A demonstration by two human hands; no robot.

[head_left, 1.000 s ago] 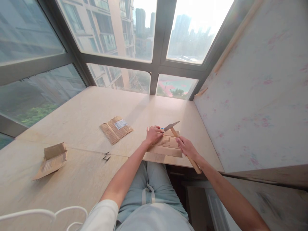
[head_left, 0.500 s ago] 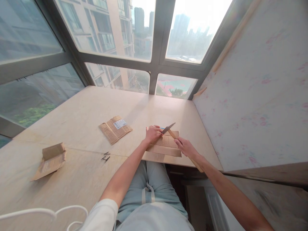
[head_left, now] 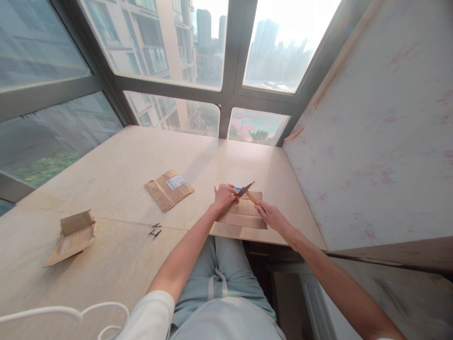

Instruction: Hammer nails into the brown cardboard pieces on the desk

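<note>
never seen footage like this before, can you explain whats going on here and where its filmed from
No machine here: these are a person's two bare hands, filmed by one camera worn on the head, looking forward and down. The right hand grips a hammer by its handle. The left hand rests on a dotted cardboard sheet, near the hammer's head; whether it pinches anything is too small to tell. Also on the pale tabletop lie a labelled cardboard piece, a folded cardboard piece and some small dark nail-like pieces.
</note>
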